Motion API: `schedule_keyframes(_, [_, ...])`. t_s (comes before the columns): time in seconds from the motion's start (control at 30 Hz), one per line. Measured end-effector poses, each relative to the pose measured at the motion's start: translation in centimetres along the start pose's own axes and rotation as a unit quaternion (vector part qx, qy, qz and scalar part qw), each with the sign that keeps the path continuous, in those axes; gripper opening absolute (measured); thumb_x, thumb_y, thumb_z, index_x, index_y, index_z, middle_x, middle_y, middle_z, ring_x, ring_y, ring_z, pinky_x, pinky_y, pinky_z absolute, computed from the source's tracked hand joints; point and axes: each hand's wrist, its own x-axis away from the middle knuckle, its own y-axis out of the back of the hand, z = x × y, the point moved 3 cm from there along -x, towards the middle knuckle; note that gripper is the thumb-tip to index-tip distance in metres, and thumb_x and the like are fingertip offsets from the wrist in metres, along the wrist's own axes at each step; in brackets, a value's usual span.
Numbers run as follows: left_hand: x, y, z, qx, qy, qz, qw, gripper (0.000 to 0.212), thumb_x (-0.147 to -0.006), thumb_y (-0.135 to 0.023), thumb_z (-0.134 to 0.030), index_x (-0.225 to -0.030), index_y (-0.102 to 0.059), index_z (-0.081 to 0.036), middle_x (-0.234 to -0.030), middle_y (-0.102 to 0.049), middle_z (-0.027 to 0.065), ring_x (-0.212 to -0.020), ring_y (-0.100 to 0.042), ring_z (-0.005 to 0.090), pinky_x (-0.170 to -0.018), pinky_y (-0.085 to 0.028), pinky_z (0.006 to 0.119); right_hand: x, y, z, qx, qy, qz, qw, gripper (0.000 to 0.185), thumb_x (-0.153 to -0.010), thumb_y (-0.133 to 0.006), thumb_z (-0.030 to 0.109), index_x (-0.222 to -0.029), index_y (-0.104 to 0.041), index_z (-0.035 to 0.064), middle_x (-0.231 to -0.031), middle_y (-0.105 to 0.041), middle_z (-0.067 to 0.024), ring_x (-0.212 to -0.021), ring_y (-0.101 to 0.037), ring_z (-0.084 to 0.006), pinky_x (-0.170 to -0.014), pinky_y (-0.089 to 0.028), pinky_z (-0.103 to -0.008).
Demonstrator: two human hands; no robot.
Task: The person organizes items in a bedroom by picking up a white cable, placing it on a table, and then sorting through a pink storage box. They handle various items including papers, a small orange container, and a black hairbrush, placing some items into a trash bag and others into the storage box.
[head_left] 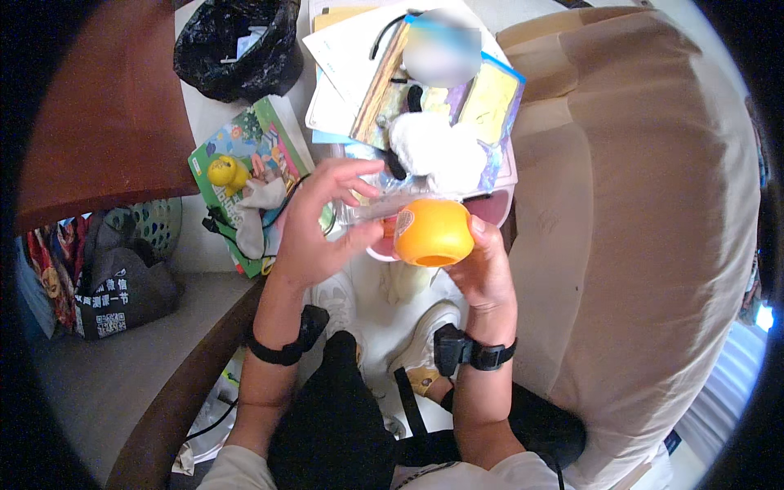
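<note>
In my right hand [484,257] is a rounded orange plastic object [435,229] with an opening at its lower end and a pale round sticker on its side. My left hand [327,220] is raised at the left of it, fingers spread. Its thumb comes close to the orange object; whether they touch is not plain. Clear plastic [380,208] lies behind, between the hands, and what holds it cannot be told. Just beyond the orange object sits a fluffy white item [435,150] with black parts, on a pile of papers and books.
A black plastic bag [236,52] stands at the upper left. Below it, a green picture book [214,144] bears a yellow toy figure [228,173], a white cloth item and a black cable. A brown cushioned sofa [631,202] fills the right side. A dark bag [131,291] lies at the left.
</note>
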Motion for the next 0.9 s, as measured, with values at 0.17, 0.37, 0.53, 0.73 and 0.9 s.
schedule_keyframes(0.17, [-0.3, -0.7, -1.6, 0.004, -0.002, 0.068, 0.998, 0.086, -0.065, -0.082, -0.029, -0.134, -0.04, 0.001, -0.129, -0.051, 0.012, -0.112, -0.053, 0.0206, -0.094, -0.042, 0.035, -1.7, -2.4, 0.1, -0.141, -0.014, 0.048, 0.989, 0.062, -0.091, -0.043, 0.051, -0.127, -0.047, 0.0005, -0.12, -0.058, -0.0143, -0.109, -0.058, -0.0293, -0.089, -0.05, -0.0428])
schedule_keyframes(0.37, [0.1, 0.1, -1.1, 0.033, 0.039, 0.0, 0.999, 0.079, -0.069, -0.079, -0.023, -0.135, -0.041, -0.004, -0.124, -0.054, 0.0083, -0.107, -0.054, 0.016, -0.088, -0.042, 0.029, -2.9, -4.6, -1.5, -0.074, -0.059, 0.064, 0.994, 0.071, -0.094, -0.025, 0.061, -0.129, -0.044, 0.002, -0.119, -0.058, -0.0161, -0.104, -0.061, -0.028, -0.09, -0.049, -0.0398])
schedule_keyframes(0.53, [-0.5, 1.1, -1.0, 0.133, 0.051, -0.075, 0.987, 0.076, -0.073, -0.076, -0.018, -0.136, -0.037, -0.003, -0.124, -0.052, 0.0096, -0.111, -0.052, 0.0155, -0.095, -0.041, 0.03, -2.7, -3.8, -1.7, -0.012, -0.066, 0.107, 0.992, 0.079, -0.093, -0.018, 0.065, -0.133, -0.037, 0.0003, -0.109, -0.063, -0.0193, -0.104, -0.062, -0.0263, -0.09, -0.047, -0.0366])
schedule_keyframes(0.73, [-1.0, 1.8, -0.6, 0.221, 0.042, -0.122, 0.967, 0.084, -0.07, -0.081, -0.023, -0.137, -0.034, -0.003, -0.128, -0.047, 0.01, -0.12, -0.047, 0.0186, -0.103, -0.036, 0.032, -2.0, -3.6, -2.6, -0.013, -0.062, 0.11, 0.992, 0.069, -0.097, -0.016, 0.055, -0.131, -0.038, -0.0009, -0.102, -0.065, -0.0219, -0.105, -0.061, -0.0266, -0.093, -0.043, -0.0376])
schedule_keyframes(0.9, [-1.0, 1.2, -2.0, 0.227, 0.017, -0.109, 0.968, 0.089, -0.067, -0.084, -0.03, -0.136, -0.034, -0.001, -0.129, -0.047, 0.0103, -0.12, -0.046, 0.0188, -0.104, -0.034, 0.032, -1.4, -3.2, -3.6, 0.008, -0.058, 0.095, 0.994, 0.065, -0.099, -0.019, 0.049, -0.122, -0.046, -0.0045, -0.103, -0.064, -0.0234, -0.101, -0.062, -0.0282, -0.092, -0.046, -0.0382])
